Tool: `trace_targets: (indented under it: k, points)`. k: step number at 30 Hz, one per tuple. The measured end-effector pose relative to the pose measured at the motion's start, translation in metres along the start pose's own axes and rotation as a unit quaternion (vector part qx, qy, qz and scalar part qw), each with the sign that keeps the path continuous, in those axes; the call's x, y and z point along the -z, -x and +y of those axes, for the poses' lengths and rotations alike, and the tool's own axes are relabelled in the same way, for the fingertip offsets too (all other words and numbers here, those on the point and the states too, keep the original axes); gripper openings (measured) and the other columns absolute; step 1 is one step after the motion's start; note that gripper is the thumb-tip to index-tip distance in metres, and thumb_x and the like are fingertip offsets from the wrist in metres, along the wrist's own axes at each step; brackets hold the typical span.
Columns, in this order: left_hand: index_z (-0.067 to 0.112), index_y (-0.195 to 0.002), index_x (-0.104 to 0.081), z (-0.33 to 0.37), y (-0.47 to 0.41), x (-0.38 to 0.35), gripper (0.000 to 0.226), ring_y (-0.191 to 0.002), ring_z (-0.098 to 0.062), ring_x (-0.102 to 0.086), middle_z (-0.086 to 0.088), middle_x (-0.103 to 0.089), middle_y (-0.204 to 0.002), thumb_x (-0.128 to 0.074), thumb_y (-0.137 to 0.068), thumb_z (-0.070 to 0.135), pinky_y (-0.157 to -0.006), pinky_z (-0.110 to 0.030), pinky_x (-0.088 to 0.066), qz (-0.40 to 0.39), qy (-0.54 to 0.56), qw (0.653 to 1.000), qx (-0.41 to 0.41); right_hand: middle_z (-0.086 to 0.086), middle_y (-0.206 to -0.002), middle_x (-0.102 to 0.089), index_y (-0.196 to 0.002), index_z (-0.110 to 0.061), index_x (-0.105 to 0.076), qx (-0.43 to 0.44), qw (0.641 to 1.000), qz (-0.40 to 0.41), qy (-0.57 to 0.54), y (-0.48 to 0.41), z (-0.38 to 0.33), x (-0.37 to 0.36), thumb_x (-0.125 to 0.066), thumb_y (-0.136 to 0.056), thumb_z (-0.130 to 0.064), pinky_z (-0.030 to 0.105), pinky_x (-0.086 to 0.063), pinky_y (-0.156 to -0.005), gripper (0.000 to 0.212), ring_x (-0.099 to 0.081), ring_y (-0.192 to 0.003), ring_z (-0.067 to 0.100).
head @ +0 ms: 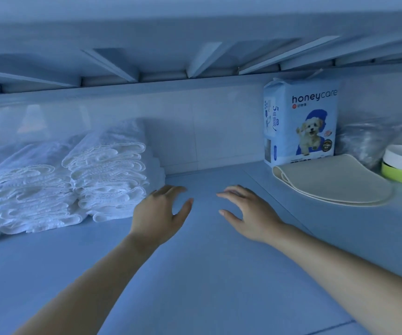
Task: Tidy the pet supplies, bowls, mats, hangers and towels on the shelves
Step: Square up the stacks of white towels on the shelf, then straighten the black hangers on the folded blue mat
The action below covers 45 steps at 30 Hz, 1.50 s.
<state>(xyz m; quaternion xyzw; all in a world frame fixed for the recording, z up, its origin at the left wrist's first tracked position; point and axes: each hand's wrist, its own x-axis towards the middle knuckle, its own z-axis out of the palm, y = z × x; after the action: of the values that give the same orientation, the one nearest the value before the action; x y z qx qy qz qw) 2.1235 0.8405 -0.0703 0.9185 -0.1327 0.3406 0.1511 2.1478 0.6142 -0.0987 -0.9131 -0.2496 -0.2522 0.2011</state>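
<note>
both hands hover over the middle of the shelf (pixel 195 274), fingers loosely spread, holding nothing. the left hand (pixel 161 211) is just beside the towels (pixel 108 170): 2 folded stacks to its left, folded edges facing front, long axis running back toward the wall. the right hand (pixel 248 211) is well apart from the mats (pixel 332 180), which lie flat to its right, long axis across the shelf. the towels look the likelier next target.
</note>
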Motion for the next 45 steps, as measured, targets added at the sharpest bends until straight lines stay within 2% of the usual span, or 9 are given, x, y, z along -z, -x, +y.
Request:
trace_targets:
  k: [8,13,16,23,28,32,38,41,45]
  points:
    - [0.033,-0.117,-0.057,0.144,0.024,-0.036,0.036,-0.106,-0.011,-0.056,0.015,-0.059,-0.118,-0.043,-0.09,0.051,-0.074,-0.026,-0.048,-0.062,0.084,0.991,-0.078,-0.014,-0.125,-0.049,-0.127,-0.028,-0.052,-0.045,0.999,0.007,0.017,0.097,0.057,0.083,-0.051,-0.092,-0.039,0.029,-0.044,-0.09,0.037,-0.043,-0.118,0.005]
    - [0.032,-0.114,-0.059,0.228,0.023,-0.047,0.032,-0.102,-0.012,-0.056,0.014,-0.059,-0.117,-0.046,-0.09,0.047,-0.075,-0.026,-0.046,-0.071,0.136,0.982,-0.107,-0.011,-0.12,-0.054,-0.12,-0.024,-0.058,-0.087,0.995,0.049,0.02,0.156,0.101,0.142,-0.056,-0.089,-0.033,0.036,-0.048,-0.088,0.032,-0.049,-0.114,0.01]
    - [0.027,-0.113,-0.061,0.284,0.021,-0.057,0.027,-0.091,-0.012,-0.056,0.011,-0.059,-0.116,-0.048,-0.092,0.038,-0.078,-0.028,-0.047,-0.079,0.194,0.969,-0.128,-0.007,-0.118,-0.056,-0.119,-0.022,-0.059,-0.105,0.992,0.058,0.046,0.189,0.126,0.181,-0.058,-0.089,-0.032,0.037,-0.048,-0.089,0.032,-0.052,-0.113,0.013]
    - [0.027,-0.107,-0.064,0.413,0.023,-0.09,0.024,-0.091,-0.006,-0.055,0.011,-0.06,-0.112,-0.049,-0.092,0.037,-0.075,-0.024,-0.043,-0.105,0.272,0.935,-0.201,-0.008,-0.119,-0.056,-0.12,-0.022,-0.059,-0.167,0.976,0.097,0.096,0.275,0.178,0.271,-0.057,-0.089,-0.034,0.031,-0.045,-0.092,0.033,-0.051,-0.113,0.012]
    - [0.028,-0.104,-0.065,0.492,0.019,-0.104,0.024,-0.098,-0.009,-0.058,0.013,-0.063,-0.108,-0.048,-0.093,0.04,-0.077,-0.028,-0.048,-0.112,0.283,0.913,-0.271,-0.008,-0.119,-0.056,-0.119,-0.021,-0.059,-0.211,0.961,0.129,0.125,0.326,0.211,0.323,-0.057,-0.09,-0.034,0.029,-0.043,-0.093,0.032,-0.051,-0.113,0.011]
    - [0.03,-0.101,-0.065,0.54,0.011,-0.119,0.032,-0.093,-0.008,-0.059,0.015,-0.064,-0.103,-0.041,-0.088,0.047,-0.071,-0.026,-0.048,-0.112,0.286,0.898,-0.315,-0.008,-0.118,-0.056,-0.119,-0.021,-0.059,-0.239,0.951,0.144,0.136,0.355,0.239,0.348,-0.056,-0.09,-0.033,0.028,-0.045,-0.089,0.032,-0.052,-0.111,0.01]
    - [0.032,-0.095,-0.067,0.607,-0.012,-0.161,0.018,-0.088,-0.009,-0.059,0.015,-0.064,-0.1,-0.052,-0.09,0.04,-0.061,-0.02,-0.034,-0.103,0.286,0.883,-0.357,-0.01,-0.118,-0.056,-0.12,-0.023,-0.058,-0.269,0.94,0.144,0.155,0.383,0.293,0.374,-0.055,-0.09,-0.035,0.026,-0.044,-0.09,0.033,-0.051,-0.111,0.007]
    - [0.032,-0.094,-0.067,0.646,-0.027,-0.188,0.019,-0.085,-0.009,-0.058,0.015,-0.063,-0.1,-0.05,-0.09,0.041,-0.062,-0.022,-0.034,-0.111,0.294,0.874,-0.371,-0.008,-0.118,-0.057,-0.121,-0.021,-0.058,-0.279,0.936,0.139,0.165,0.392,0.326,0.391,-0.056,-0.09,-0.034,0.03,-0.045,-0.091,0.033,-0.052,-0.111,0.009]
    - [0.032,-0.095,-0.065,0.701,-0.058,-0.222,0.023,-0.059,0.0,-0.044,0.017,-0.061,-0.102,-0.047,-0.088,0.044,-0.059,-0.023,-0.033,-0.129,0.299,0.868,-0.376,-0.007,-0.117,-0.057,-0.12,-0.02,-0.058,-0.297,0.928,0.141,0.176,0.396,0.379,0.421,-0.057,-0.09,-0.03,0.032,-0.045,-0.091,0.032,-0.052,-0.112,0.011]
